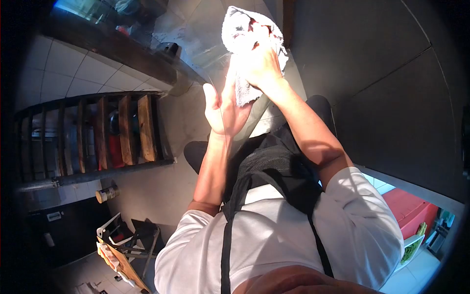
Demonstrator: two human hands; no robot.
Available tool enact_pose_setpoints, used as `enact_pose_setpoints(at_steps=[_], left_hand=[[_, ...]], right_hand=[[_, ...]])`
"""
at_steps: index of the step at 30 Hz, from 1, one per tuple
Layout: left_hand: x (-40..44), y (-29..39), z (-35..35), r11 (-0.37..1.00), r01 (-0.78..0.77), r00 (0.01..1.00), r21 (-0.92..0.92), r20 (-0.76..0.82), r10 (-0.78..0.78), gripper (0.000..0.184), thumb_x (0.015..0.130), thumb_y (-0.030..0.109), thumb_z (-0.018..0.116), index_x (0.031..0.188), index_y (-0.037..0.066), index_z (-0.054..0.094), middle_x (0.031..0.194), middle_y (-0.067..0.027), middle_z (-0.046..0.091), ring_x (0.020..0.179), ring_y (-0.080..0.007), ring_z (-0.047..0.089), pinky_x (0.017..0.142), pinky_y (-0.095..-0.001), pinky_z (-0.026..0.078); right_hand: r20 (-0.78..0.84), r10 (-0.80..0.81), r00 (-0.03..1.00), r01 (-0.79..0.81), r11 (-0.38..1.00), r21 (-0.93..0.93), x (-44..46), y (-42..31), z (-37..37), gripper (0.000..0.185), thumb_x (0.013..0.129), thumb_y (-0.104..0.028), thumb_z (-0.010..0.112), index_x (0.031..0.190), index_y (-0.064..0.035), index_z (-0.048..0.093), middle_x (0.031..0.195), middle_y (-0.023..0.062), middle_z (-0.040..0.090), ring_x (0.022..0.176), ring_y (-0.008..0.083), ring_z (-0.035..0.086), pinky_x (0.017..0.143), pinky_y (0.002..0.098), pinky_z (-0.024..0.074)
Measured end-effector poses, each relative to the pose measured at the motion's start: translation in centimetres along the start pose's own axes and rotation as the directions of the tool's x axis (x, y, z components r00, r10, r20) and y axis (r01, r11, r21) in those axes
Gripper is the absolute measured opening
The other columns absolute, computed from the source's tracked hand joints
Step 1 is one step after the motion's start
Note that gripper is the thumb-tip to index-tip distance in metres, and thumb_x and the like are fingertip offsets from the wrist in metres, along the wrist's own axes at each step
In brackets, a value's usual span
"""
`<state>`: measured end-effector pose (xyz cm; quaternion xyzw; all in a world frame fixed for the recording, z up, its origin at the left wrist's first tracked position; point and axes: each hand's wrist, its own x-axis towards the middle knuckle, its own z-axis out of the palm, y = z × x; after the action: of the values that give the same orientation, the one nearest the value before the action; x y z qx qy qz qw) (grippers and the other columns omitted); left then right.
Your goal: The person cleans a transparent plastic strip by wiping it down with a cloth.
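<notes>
A white terry cloth (243,91) hangs in strong sunlight in front of me, partly washed out by glare. My right hand (264,66) is closed on it, with dark stains or shadows showing on the cloth near the fingertips. Just below and to the left, my left hand (227,112) is open, palm up, thumb spread away. Its fingers stretch up against the cloth, which covers part of them and of the palm.
Wooden slatted steps (125,130) in a dark frame stand at left. A large dark panel (387,93) rises at right. Lower left are a folding chair (142,235) and a tin can (106,194). A red box-like object (409,208) sits at lower right.
</notes>
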<state>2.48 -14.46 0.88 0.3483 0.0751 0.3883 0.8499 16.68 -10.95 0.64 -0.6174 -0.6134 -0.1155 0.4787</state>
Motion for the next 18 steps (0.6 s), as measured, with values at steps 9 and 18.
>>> enact_pose_setpoints(at_steps=[9, 18], left_hand=[[-0.5, -0.7, 0.2, 0.975, 0.045, 0.999, -0.216, 0.026, -0.040, 0.089, 0.093, 0.072, 0.027, 0.156, 0.010, 0.018, 0.160, -0.0123, 0.021, 0.146, -0.0284, 0.023, 0.119, -0.0463, 0.017], [0.8, -0.5, -0.4, 0.947, 0.021, 1.000, -0.319, 0.012, -0.018, 0.094, 0.086, 0.079, 0.031, 0.156, 0.020, 0.012, 0.161, -0.0183, 0.010, 0.145, -0.0445, 0.015, 0.109, -0.0720, 0.017]], right_hand=[[-0.008, 0.219, 0.976, -0.187, 0.852, 0.490, -3.1, -2.1, -1.3, 0.023, 0.086, -0.017, 0.059, 0.098, 0.0019, 0.065, 0.132, 0.0281, 0.051, 0.120, 0.0448, 0.049, 0.103, 0.0550, 0.0350], [0.307, -0.214, 0.927, 0.043, 0.875, 0.482, -11.2, -7.7, -3.8, 0.046, 0.086, -0.036, 0.067, 0.117, -0.0027, 0.065, 0.111, 0.0199, 0.066, 0.102, 0.0383, 0.064, 0.100, 0.0490, 0.0428]])
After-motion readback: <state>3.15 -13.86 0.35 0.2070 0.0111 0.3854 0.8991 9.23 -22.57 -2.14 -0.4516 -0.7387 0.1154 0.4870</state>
